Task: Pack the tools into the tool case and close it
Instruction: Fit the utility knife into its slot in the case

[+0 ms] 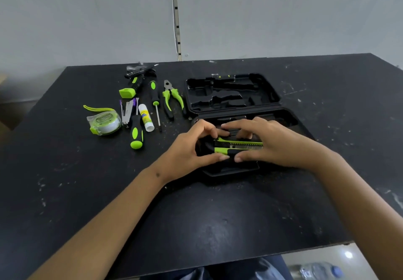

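Observation:
A black tool case [233, 96] lies open on the black table [196, 214], its moulded far half bare. Over the near half, my left hand [192, 151] and my right hand [270, 142] both grip a green and black utility knife [237, 146], thumbs under it and fingers over it. Left of the case lie green-handled pliers [172, 98], a long screwdriver [155, 101], a second screwdriver [137, 134], a hammer [132, 86], a tape measure [104, 122], a stapler [127, 112] and a glue stick [146, 117]. The near half of the case is mostly hidden by my hands.
A dark small tool bundle [139, 70] lies at the table's far edge behind the hammer. A grey wall stands right behind the table. A water bottle [316, 271] lies on the floor at lower right, past the table's near edge.

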